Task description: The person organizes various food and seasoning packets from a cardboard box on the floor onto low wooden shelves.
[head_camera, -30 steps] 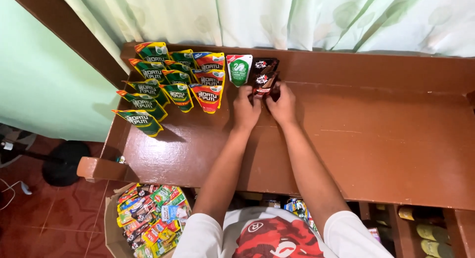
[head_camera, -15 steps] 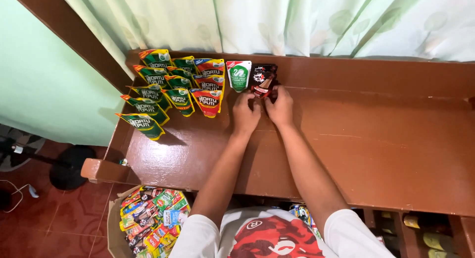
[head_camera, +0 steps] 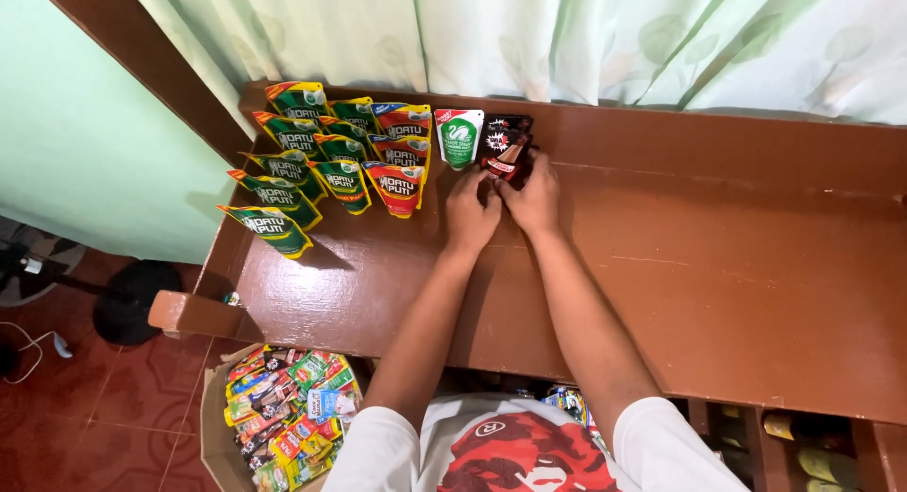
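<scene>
Both my hands reach to the back of a brown wooden counter [head_camera: 661, 294]. My left hand [head_camera: 470, 209] and my right hand [head_camera: 532, 195] together hold a dark pouch with red trim [head_camera: 505, 152], which stands tilted in front of another dark pouch by the back ledge. A white and green pouch [head_camera: 459, 138] stands just left of them. Further left, several green pouches [head_camera: 283, 176] and red pouches [head_camera: 397, 182] stand upright in rows.
A pale green curtain [head_camera: 567, 39] hangs behind the counter. A cardboard box [head_camera: 213, 426] full of mixed sachets sits on the red tiled floor at lower left. More goods show on shelves under the counter at lower right [head_camera: 812, 449]. A green wall is on the left.
My hands stay on the dark pouch at the back ledge, shifting it only slightly. The view has moved a little.
</scene>
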